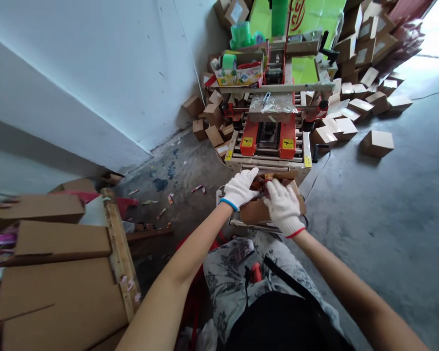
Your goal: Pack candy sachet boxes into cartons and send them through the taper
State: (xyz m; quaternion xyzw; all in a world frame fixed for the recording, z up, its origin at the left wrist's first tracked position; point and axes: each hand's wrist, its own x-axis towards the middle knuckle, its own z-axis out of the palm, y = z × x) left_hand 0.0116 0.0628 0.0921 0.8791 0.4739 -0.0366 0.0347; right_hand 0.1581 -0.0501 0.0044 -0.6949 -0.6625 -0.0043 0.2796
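Both my hands wear white knit gloves. My left hand (240,188) lies with its fingers bent over the left flap of a small open cardboard box (254,212). My right hand (283,205) presses down on the box's right side, fingers curled over its top. Colourful packets show inside the box between the hands. The box rests at the near end of a carton sealing machine (269,139) with orange guards and rollers.
Many sealed small boxes (377,143) lie on the concrete floor to the right and behind the machine. A tray of tape rolls (237,70) sits on top. Flat cardboard sheets (58,273) stack at my left beside a wooden rail. A white wall runs along the left.
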